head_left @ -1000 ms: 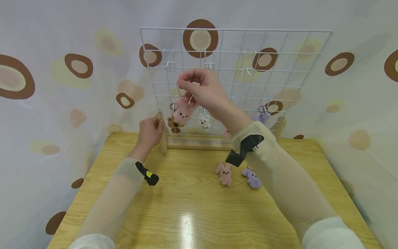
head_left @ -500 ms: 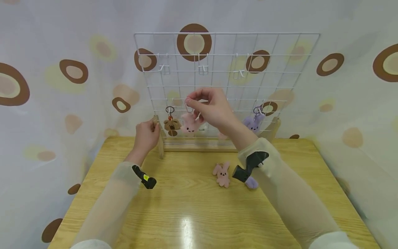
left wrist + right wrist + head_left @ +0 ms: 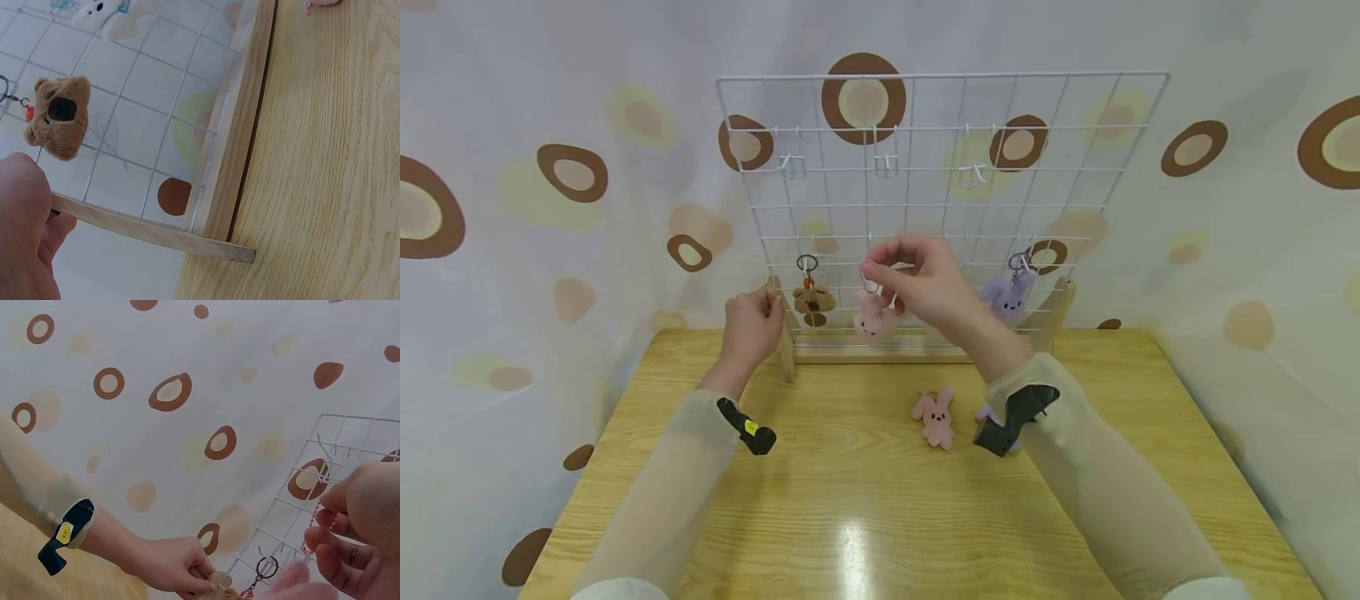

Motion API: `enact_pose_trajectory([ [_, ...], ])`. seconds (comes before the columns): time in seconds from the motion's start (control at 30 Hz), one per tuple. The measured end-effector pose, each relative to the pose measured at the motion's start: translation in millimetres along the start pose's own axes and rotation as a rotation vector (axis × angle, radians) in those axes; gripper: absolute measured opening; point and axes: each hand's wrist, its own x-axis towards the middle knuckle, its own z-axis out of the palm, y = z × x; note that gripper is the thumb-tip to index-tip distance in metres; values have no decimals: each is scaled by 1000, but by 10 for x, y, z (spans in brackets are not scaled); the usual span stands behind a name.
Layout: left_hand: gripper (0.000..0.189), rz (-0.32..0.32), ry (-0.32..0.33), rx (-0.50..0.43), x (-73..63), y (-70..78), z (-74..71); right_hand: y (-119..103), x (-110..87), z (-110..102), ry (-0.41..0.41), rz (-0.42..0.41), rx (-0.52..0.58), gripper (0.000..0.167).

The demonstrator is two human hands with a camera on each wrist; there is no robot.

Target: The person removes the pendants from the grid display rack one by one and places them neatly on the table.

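Note:
My right hand pinches the pink bead chain of a plush bunny keychain between thumb and fingers. The pale pink bunny dangles under it, before the white wire grid. At the grid's left end, my left hand grips the wooden upright of the stand. Beside that hand, a brown bear keychain hangs by its ring from a hook. The left wrist view also shows a white plush on the grid, which my right hand and the bunny hide from the head view.
A purple bunny keychain hangs at the grid's right. Three white hooks, one a middle hook, sit higher up with nothing on them. On the wooden table lie a pink bunny and a purple one, mostly covered by my right wrist camera.
My right hand has come down and rightward with the pink bunny, from in front of the bear to the grid's lower middle. The left hand keeps its hold on the upright.

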Motion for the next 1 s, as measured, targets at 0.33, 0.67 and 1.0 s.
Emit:
enact_pose_trajectory([
  [0.33,28,30,26,20,-5,-27,1,203,-59,-11,-8,85,20,13],
  [0.67,29,28,20,5,-4,-17,5,442,-88,-64,-2,188,133,9],
  [1.0,28,31,23,4,7,-7,3,655,-114,-100,6,220,85,12],
])
